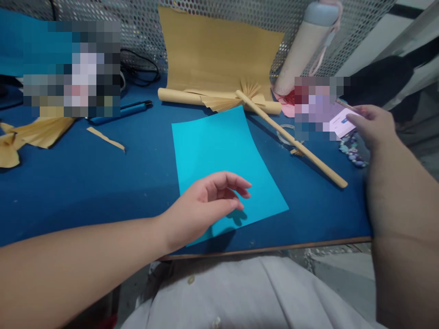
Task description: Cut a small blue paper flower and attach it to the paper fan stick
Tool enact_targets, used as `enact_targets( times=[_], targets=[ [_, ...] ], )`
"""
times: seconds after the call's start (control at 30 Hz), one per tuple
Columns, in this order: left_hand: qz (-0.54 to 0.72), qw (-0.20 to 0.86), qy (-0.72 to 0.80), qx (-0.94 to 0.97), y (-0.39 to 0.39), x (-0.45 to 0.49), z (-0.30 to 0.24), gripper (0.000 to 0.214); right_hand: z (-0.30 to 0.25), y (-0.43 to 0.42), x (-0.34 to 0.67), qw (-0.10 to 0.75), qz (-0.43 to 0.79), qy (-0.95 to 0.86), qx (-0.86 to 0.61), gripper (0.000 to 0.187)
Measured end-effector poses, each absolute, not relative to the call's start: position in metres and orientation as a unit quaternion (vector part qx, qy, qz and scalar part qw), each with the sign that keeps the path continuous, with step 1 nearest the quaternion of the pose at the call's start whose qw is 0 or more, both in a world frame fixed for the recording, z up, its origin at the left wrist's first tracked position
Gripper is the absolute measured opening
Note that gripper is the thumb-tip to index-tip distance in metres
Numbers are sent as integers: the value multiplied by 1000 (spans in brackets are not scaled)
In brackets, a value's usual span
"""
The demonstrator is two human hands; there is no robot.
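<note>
A bright blue sheet of paper [219, 151] lies on the dark blue table, its long edges slightly bowed. Over its lower half hovers my left hand [217, 196], fingers loosely curved and holding nothing, with a shadow falling on the paper. At the right, my right hand [377, 125] grips a phone [343, 121] by its edge, thumb on the lit screen; part of the phone is blurred out. A beaded bracelet [353, 151] lies just below the phone. A thin tan paper roll [291, 137] slants between the blue sheet and the phone.
A large curling tan sheet [219, 55] leans on the mesh panel, with pleated paper [224, 101] before it. A bottle [307, 41] stands back right. At left are a blue cutter [120, 112], a paper strip [106, 138] and folded tan paper [44, 132]. A tape ring [281, 136] lies under the thin roll.
</note>
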State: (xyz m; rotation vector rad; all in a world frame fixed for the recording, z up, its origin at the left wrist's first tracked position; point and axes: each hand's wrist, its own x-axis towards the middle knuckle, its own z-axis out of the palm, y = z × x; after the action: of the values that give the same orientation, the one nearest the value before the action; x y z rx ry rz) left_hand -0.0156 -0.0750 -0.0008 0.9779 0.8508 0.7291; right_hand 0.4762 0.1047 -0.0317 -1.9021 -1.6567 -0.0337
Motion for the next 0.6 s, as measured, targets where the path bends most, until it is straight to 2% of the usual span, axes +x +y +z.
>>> enact_targets(
  times=[0.13, 0.27, 0.43, 0.6],
  targets=[
    [333, 735, 388, 445, -75, -16, -1, 17, -33, 116, 471, 376, 16, -559, -739, 37],
    [326, 736, 393, 445, -74, -15, 0, 18, -31, 121, 469, 411, 34, -523, -746, 36],
    [322, 733, 398, 447, -73, -15, 1, 18, -32, 118, 469, 418, 48, -516, -746, 36],
    [321, 735, 396, 446, -73, -15, 0, 18, -34, 115, 474, 390, 42, -545, -742, 36]
  ],
)
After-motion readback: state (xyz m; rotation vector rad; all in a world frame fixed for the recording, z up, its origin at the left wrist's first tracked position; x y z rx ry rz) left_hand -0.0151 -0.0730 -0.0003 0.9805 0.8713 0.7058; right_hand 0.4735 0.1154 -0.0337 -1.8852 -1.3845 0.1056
